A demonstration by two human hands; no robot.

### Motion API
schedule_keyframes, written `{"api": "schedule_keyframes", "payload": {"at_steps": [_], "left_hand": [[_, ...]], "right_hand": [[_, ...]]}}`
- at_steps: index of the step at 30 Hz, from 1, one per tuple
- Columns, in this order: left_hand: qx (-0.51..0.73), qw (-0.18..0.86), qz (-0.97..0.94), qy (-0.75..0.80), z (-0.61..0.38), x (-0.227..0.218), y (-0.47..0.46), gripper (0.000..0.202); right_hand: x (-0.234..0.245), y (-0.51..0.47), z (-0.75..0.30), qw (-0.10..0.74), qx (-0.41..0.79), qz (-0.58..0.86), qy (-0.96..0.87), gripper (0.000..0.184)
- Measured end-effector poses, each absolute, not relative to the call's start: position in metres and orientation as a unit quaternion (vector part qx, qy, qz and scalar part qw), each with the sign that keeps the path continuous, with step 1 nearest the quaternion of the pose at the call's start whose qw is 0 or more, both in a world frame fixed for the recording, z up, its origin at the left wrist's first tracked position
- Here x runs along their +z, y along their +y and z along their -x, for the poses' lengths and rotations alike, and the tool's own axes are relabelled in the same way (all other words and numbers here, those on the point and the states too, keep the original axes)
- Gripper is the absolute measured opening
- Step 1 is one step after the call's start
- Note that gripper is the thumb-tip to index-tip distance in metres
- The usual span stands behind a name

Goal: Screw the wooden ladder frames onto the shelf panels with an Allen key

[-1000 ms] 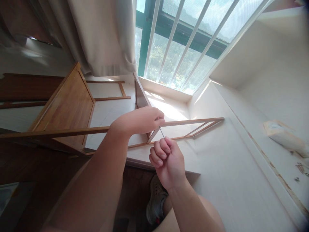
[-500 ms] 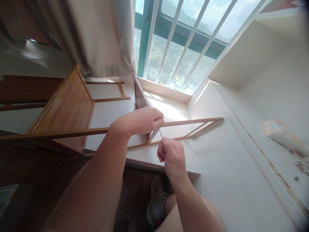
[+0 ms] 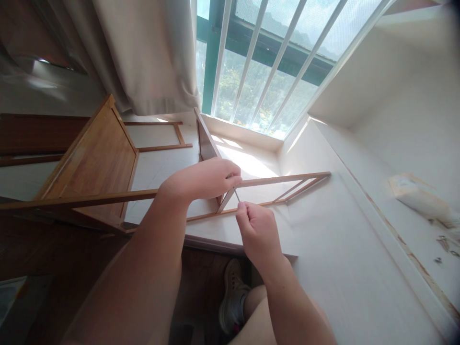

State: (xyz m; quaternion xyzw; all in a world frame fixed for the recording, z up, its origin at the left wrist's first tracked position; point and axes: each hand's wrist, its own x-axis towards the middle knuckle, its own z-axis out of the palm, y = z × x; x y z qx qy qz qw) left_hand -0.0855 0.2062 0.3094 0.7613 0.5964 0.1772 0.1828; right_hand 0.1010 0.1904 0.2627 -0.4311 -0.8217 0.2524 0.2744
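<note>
My left hand (image 3: 223, 177) is closed over the upper rail of a wooden frame (image 3: 283, 180), where the rail meets an upright panel (image 3: 208, 136). Its fingers are curled down and pinched near that joint. My right hand (image 3: 258, 227) is a fist just below and to the right, wrapped round a tool with a thin metal shaft (image 3: 236, 195). The shaft points up and left at the rail under my left fingertips. The tool's handle is hidden in the fist, so I cannot tell its exact kind. Any screw at the tip is covered by my fingers.
A wooden end panel (image 3: 97, 163) stands at the left, joined to the long rail. The frame rests on a white ledge (image 3: 158, 167) below a barred window (image 3: 266, 67). A plastic bag (image 3: 417, 196) and several small metal parts (image 3: 443, 244) lie at the right.
My right fist has turned about the shaft: its back now faces up more and the curled fingers are less visible. My left hand keeps its place on the rail. The whole view has shifted slightly.
</note>
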Motion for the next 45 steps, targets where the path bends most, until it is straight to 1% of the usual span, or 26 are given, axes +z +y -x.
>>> {"api": "schedule_keyframes", "payload": {"at_steps": [9,17,23,28,31,35,38,40,45], "left_hand": [[0.176,0.186,-0.757,0.601,0.084,0.310,0.207,0.035],[0.179,0.182,-0.760,0.598,0.085,0.309,0.207,0.034],[0.174,0.179,-0.760,0.600,0.083,0.311,0.207,0.034],[0.175,0.174,-0.762,0.599,0.082,0.312,0.206,0.033],[0.175,0.171,-0.765,0.596,0.082,0.311,0.206,0.033],[0.174,0.171,-0.765,0.596,0.083,0.311,0.207,0.033],[0.174,0.173,-0.766,0.594,0.083,0.311,0.207,0.034],[0.175,0.173,-0.767,0.593,0.083,0.311,0.207,0.034],[0.178,0.171,-0.766,0.593,0.084,0.310,0.208,0.034]], "right_hand": [[0.265,0.189,-0.100,0.204,0.170,0.420,-0.868,0.037],[0.290,0.193,-0.102,0.129,0.113,0.408,-0.897,0.040],[0.306,0.199,-0.104,0.127,0.069,0.385,-0.912,0.040],[0.305,0.198,-0.107,0.129,0.048,0.377,-0.916,0.037],[0.302,0.196,-0.107,0.126,0.057,0.392,-0.910,0.037],[0.300,0.194,-0.105,0.125,0.112,0.401,-0.900,0.038],[0.296,0.195,-0.104,0.151,0.196,0.409,-0.878,0.040],[0.289,0.195,-0.104,0.179,0.287,0.420,-0.842,0.042],[0.269,0.195,-0.100,0.255,0.588,0.399,-0.655,0.045]]}}
